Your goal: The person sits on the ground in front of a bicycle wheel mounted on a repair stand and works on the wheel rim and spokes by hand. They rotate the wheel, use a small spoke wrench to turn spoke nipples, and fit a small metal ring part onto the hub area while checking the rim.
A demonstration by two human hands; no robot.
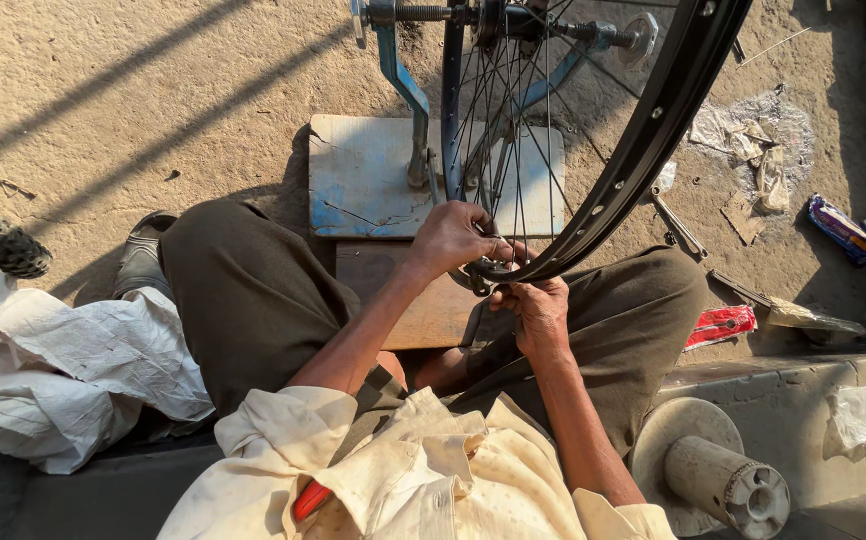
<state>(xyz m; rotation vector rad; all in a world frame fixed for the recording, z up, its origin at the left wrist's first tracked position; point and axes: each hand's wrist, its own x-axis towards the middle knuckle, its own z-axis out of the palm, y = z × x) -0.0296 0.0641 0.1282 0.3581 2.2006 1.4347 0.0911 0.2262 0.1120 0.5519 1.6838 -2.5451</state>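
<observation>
— Hands first: what are they doing in the head view?

— Left hand [453, 238] is curling over the black wheel rim [643, 150], fingers pressed together around what looks like a small tool; right hand [538, 310] is pinching the rim's lowest edge from below.

— Where is the wheel sitting?

— It is hanging at twelve o'clock from the hands, its axle [513, 18] clamped in a blue stand [403, 85] on a pale board [363, 180].

— How far along?

— Spokes [513, 130] are already laced and no tyre is fitted; I judge spoke tightening is under way, how many remain I cannot tell.

— Around it?

— Crumpled paper [83, 350] at nine o'clock, a red wrapper [721, 325] at three.
</observation>
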